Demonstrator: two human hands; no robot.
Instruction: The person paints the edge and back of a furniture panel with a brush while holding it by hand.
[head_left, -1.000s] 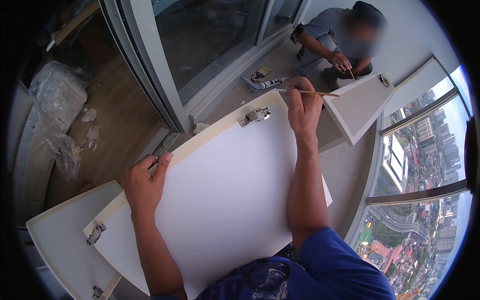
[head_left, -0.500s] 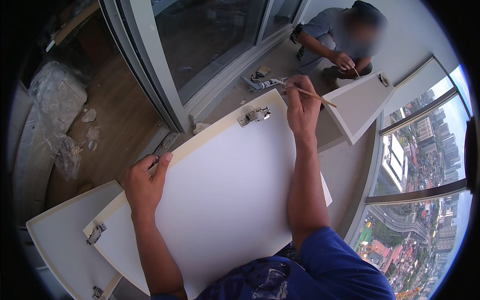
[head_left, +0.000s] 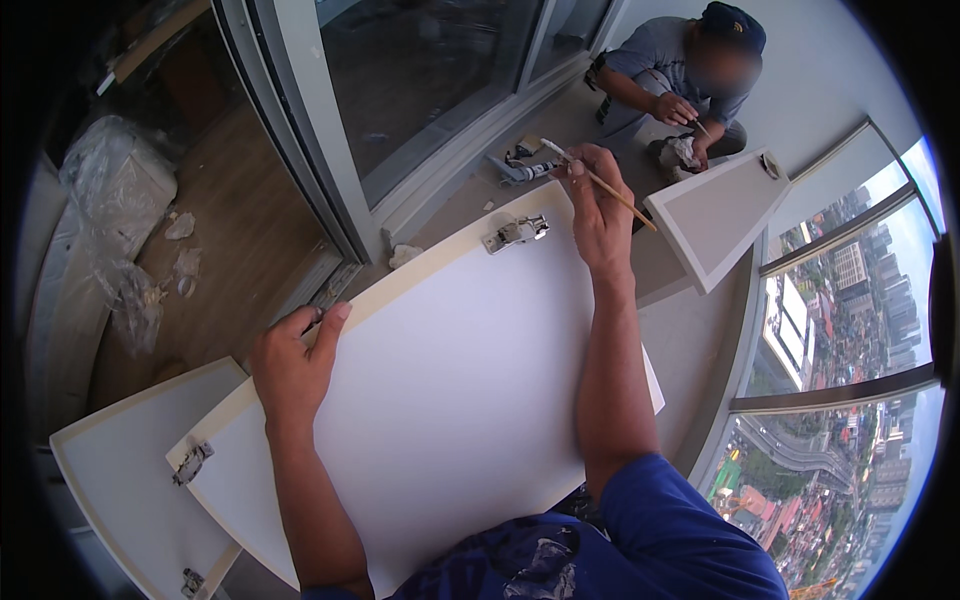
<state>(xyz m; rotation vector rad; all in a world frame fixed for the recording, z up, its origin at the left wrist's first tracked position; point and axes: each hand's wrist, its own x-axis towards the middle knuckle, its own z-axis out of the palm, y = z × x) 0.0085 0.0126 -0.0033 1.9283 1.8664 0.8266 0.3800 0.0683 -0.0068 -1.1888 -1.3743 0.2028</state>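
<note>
So we've got a big white panel (head_left: 450, 400) right under our forearms, with a cream-coloured strip running along its far edge. Our left hand (head_left: 290, 365) is gripping that edge, thumb up on the face and fingers curled over the side. There's a small dark bit by the thumb, too tiny for us to make out.

Our right hand (head_left: 603, 215) is up at the panel's far corner, pinching a thin wooden brush (head_left: 622, 200) between thumb and fingers. Its pale tip angles up and left, out past the corner, and the handle end sticks out to the right of the hand.

Just left of and below that hand there's a metal hinge (head_left: 517, 233) on the strip, and a second hinge (head_left: 193, 463) sits at the panel's other end, below and left of our left hand. Under that end, further left, we can see another panel (head_left: 130, 435) poking out.

Beyond our right hand, a caulking gun (head_left: 527, 172) lies on the floor. Past it to the right is a third panel (head_left: 725, 215), and behind that one a co-worker (head_left: 650, 60) crouches, holding a thin stick in one hand and something white and crumpled (head_left: 682, 153) in the other.

Way off left of our left hand: a plastic-wrapped bundle (head_left: 125, 190). Far right: windows (head_left: 830, 340) over a city.
</note>
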